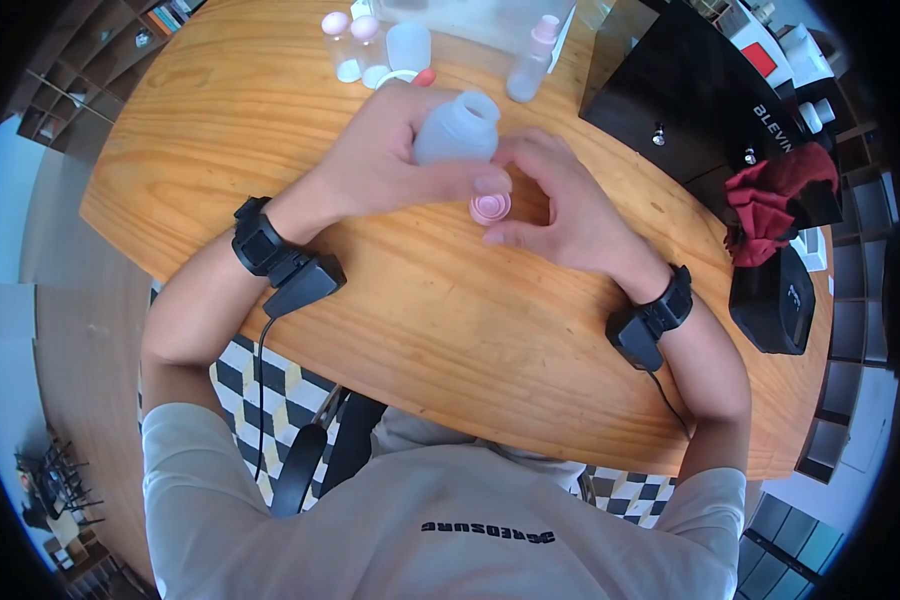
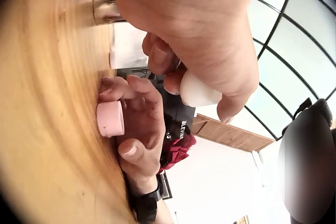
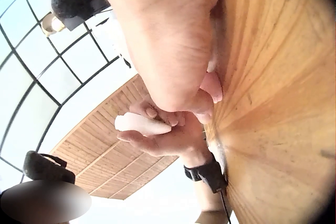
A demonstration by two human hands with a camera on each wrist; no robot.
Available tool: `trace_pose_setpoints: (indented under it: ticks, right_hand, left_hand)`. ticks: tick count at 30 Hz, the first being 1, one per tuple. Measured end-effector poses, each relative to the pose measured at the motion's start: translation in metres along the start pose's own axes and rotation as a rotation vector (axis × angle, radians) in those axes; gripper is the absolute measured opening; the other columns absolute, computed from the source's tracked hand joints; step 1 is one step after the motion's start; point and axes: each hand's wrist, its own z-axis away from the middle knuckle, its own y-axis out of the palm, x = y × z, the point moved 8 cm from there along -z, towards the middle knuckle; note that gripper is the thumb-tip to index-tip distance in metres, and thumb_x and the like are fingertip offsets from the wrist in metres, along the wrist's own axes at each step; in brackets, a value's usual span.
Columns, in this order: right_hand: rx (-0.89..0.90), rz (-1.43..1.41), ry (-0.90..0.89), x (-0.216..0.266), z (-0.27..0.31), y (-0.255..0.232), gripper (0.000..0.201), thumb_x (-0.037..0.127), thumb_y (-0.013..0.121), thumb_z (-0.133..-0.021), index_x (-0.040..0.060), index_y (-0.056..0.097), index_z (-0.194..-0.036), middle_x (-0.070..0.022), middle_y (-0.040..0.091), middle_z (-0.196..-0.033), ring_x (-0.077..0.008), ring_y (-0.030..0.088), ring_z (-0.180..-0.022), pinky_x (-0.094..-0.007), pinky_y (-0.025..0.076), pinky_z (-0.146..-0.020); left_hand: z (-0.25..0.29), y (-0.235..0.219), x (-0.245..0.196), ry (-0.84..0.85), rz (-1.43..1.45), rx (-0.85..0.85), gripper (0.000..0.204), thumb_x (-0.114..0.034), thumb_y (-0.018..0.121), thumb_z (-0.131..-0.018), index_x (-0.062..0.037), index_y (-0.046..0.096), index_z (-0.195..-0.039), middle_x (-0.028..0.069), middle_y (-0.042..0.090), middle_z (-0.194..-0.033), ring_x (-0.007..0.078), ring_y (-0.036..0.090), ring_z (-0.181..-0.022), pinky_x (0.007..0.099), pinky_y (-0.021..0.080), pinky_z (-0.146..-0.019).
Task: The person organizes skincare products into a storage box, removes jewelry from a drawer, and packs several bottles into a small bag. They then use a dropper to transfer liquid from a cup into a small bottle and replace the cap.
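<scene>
My left hand (image 1: pixel 395 160) grips a translucent white bottle (image 1: pixel 455 130) above the table, its open mouth facing up toward the head camera; the left wrist view shows part of the bottle (image 2: pixel 198 90) under the thumb. A pink cap (image 1: pixel 490 207) stands on the table, its ringed inside visible from above. Around the cap, my right hand (image 1: pixel 570 205) has its thumb and fingers spread apart. In the left wrist view a gap shows between the right hand (image 2: pixel 142 124) and the pink cap (image 2: pixel 110 119). The right wrist view partly hides the cap (image 3: pixel 212 86) behind the hand.
Two pink-topped bottles (image 1: pixel 355 55), a frosted cup (image 1: pixel 409 47) and a pink-topped spray bottle (image 1: pixel 532 62) stand at the back of the wooden table (image 1: pixel 420 330). A black cabinet (image 1: pixel 670 90), dark red cloth (image 1: pixel 770 205) and black case (image 1: pixel 773 305) are at the right.
</scene>
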Motion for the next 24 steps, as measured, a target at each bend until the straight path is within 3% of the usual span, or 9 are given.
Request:
trace_pose_setpoints:
  ticks: [2, 9, 11, 14, 18, 21, 24]
  right_hand:
    - [0.013, 0.032, -0.022, -0.001, 0.000, 0.001, 0.046, 0.023, 0.086, -0.077, 0.0089, 0.064, -0.116, -0.0086, 0.065, -0.109, -0.0311, 0.057, -0.109, -0.0430, 0.040, -0.101]
    - [0.052, 0.106, -0.057, -0.006, 0.002, 0.006, 0.045, 0.023, 0.084, -0.079, 0.0054, 0.063, -0.115, -0.0120, 0.063, -0.111, -0.0315, 0.057, -0.110, -0.0426, 0.041, -0.101]
    - [-0.158, -0.224, 0.036, -0.020, 0.005, -0.004, 0.043, 0.019, 0.080, -0.083, 0.0040, 0.062, -0.119, -0.0104, 0.063, -0.114, -0.0268, 0.057, -0.110, -0.0395, 0.043, -0.100]
    - [-0.237, -0.404, 0.007, -0.020, 0.007, -0.023, 0.039, 0.012, 0.073, -0.087, 0.0026, 0.061, -0.122, -0.0081, 0.062, -0.116, -0.0215, 0.057, -0.112, -0.0363, 0.044, -0.101]
    - [-0.286, -0.317, -0.034, -0.018, 0.009, -0.030, 0.035, 0.010, 0.070, -0.090, 0.0024, 0.060, -0.122, -0.0062, 0.061, -0.116, -0.0196, 0.057, -0.111, -0.0358, 0.044, -0.102]
    - [-0.323, -0.263, 0.038, -0.024, 0.009, -0.028, 0.034, 0.011, 0.070, -0.090, 0.0027, 0.060, -0.121, -0.0058, 0.061, -0.117, -0.0182, 0.057, -0.110, -0.0355, 0.044, -0.102]
    - [-0.258, -0.375, 0.080, -0.026, 0.005, -0.022, 0.037, 0.012, 0.075, -0.087, 0.0027, 0.060, -0.120, -0.0069, 0.060, -0.118, -0.0212, 0.057, -0.110, -0.0365, 0.044, -0.099]
  left_hand:
    - [0.002, 0.010, 0.006, -0.126, -0.099, 0.074, 0.025, -0.023, 0.085, -0.086, -0.0057, 0.073, -0.099, -0.0023, 0.069, -0.081, 0.0045, 0.061, -0.078, 0.0241, 0.050, -0.073]
    - [-0.001, 0.029, 0.005, -0.218, 0.015, 0.097, 0.033, -0.025, 0.087, -0.085, -0.0036, 0.073, -0.106, 0.0001, 0.071, -0.084, 0.0053, 0.064, -0.082, 0.0246, 0.051, -0.074]
    - [0.001, 0.028, 0.012, -0.319, 0.043, 0.044, 0.036, -0.023, 0.086, -0.084, -0.0023, 0.072, -0.110, 0.0013, 0.071, -0.085, 0.0050, 0.064, -0.080, 0.0234, 0.051, -0.072]
    - [0.000, 0.026, 0.017, -0.354, -0.016, 0.042, 0.040, -0.023, 0.086, -0.084, -0.0019, 0.070, -0.114, 0.0009, 0.070, -0.082, 0.0049, 0.062, -0.077, 0.0228, 0.049, -0.068]
    - [0.001, 0.033, 0.025, -0.384, 0.101, 0.013, 0.040, -0.024, 0.086, -0.084, -0.0022, 0.069, -0.114, -0.0003, 0.068, -0.080, 0.0055, 0.061, -0.074, 0.0236, 0.048, -0.066]
    - [0.003, 0.035, 0.025, -0.420, 0.196, 0.019, 0.043, -0.026, 0.087, -0.084, -0.0028, 0.069, -0.115, -0.0006, 0.068, -0.082, 0.0057, 0.061, -0.075, 0.0238, 0.048, -0.067]
    - [0.001, 0.021, 0.022, -0.322, -0.031, -0.069, 0.040, -0.024, 0.086, -0.085, -0.0027, 0.069, -0.114, 0.0002, 0.070, -0.086, 0.0065, 0.063, -0.078, 0.0244, 0.050, -0.069]
